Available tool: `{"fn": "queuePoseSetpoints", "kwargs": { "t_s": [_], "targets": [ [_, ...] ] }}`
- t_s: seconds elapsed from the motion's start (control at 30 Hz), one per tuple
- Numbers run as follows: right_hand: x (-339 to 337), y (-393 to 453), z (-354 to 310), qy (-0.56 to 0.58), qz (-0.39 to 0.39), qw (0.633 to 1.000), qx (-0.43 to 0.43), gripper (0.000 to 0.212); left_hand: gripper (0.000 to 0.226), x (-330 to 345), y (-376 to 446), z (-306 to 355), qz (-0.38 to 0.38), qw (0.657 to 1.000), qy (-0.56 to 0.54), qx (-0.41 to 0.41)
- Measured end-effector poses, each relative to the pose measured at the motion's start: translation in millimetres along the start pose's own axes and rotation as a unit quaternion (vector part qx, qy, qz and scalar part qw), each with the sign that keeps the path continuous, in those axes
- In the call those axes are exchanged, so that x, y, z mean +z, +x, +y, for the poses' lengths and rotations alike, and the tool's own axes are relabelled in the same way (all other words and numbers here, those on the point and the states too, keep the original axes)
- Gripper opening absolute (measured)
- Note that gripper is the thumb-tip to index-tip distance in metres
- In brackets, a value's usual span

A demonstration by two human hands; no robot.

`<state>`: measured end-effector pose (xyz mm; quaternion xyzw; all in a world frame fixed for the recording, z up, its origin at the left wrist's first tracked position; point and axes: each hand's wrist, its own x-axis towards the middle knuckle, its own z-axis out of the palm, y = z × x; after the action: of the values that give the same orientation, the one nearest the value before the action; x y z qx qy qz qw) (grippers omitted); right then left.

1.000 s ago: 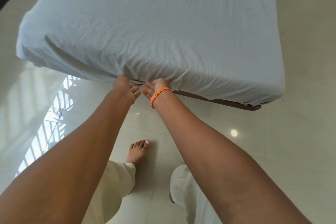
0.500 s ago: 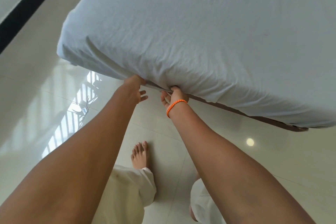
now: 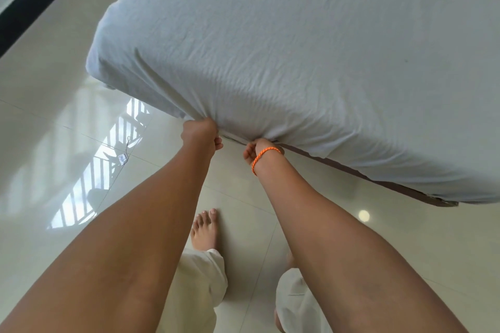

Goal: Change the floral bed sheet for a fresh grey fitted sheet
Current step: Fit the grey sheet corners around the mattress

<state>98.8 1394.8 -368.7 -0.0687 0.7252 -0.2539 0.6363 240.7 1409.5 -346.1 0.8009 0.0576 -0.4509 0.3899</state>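
A wrinkled pale grey fitted cotton sheet (image 3: 311, 48) lay stretched over the mattress, down to its near edge. The left hand (image 3: 201, 132), fingers curled, gripped a bunch of that sheet's hem at the edge. Just beside it, the right hand (image 3: 258, 147), wearing an orange braided wristband (image 3: 263, 157), pinched the hem above the dark brown bed frame (image 3: 365, 174).

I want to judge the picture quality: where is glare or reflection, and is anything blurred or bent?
Head view: strong window glare with a railing pattern on the glossy floor at left, a small round lamp reflection at right; wide-angle bending curves the grey fitted sheet edges; left hand and right hand are sharp.
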Motion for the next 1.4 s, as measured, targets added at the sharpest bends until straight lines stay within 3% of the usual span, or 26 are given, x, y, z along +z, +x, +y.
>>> {"fn": "queuePoseSetpoints", "kwargs": {
  "t_s": [0.07, 0.17, 0.3, 0.43, 0.6, 0.73, 0.9, 1.07, 1.17, 1.23, 1.3, 1.4],
  "targets": [
    [1, -6, -4, 0.030, -0.029, 0.999, 0.015, 0.010, 0.041, 3, -3, -1, 0.001, 1.000, -0.008, 0.004],
    [7, -26, -11, 0.144, -0.070, 0.987, 0.000, 0.009, 0.030, 6, -21, 9, -0.036, 0.997, -0.072, 0.002],
    [21, -44, -8, 0.289, -0.058, 0.955, -0.008, 0.016, 0.033, 11, -33, 24, -0.084, 0.984, -0.154, -0.029],
    [27, -58, -11, 0.396, -0.065, 0.915, 0.028, 0.016, 0.043, 18, -53, 33, -0.081, 0.956, -0.274, -0.064],
    [22, -76, -15, 0.455, -0.158, 0.875, 0.044, 0.019, 0.044, 33, -74, 31, -0.059, 0.913, -0.383, -0.125],
    [22, -69, -12, 0.417, -0.213, 0.882, 0.043, 0.018, 0.027, 33, -76, 36, -0.078, 0.910, -0.387, -0.127],
    [26, -57, -13, 0.358, -0.247, 0.899, 0.047, 0.013, 0.010, 28, -68, 33, -0.092, 0.937, -0.326, -0.081],
    [36, -50, -29, 0.273, -0.127, 0.953, 0.012, 0.018, 0.011, 21, -50, 33, -0.090, 0.953, -0.287, -0.032],
    [38, -54, -31, 0.246, -0.041, 0.968, -0.003, 0.019, 0.045, 19, -45, 32, -0.068, 0.957, -0.281, -0.024],
    [38, -55, -29, 0.199, -0.017, 0.980, -0.008, 0.016, 0.050, 16, -43, 33, -0.045, 0.966, -0.255, -0.013],
    [39, -57, -25, 0.158, -0.035, 0.987, -0.001, 0.010, 0.036, 12, -43, 35, -0.013, 0.976, -0.218, 0.004],
    [44, -70, -17, 0.099, -0.125, 0.987, 0.016, 0.019, 0.016, -2, -43, 35, 0.062, 0.977, -0.203, -0.003]
  ]
}}
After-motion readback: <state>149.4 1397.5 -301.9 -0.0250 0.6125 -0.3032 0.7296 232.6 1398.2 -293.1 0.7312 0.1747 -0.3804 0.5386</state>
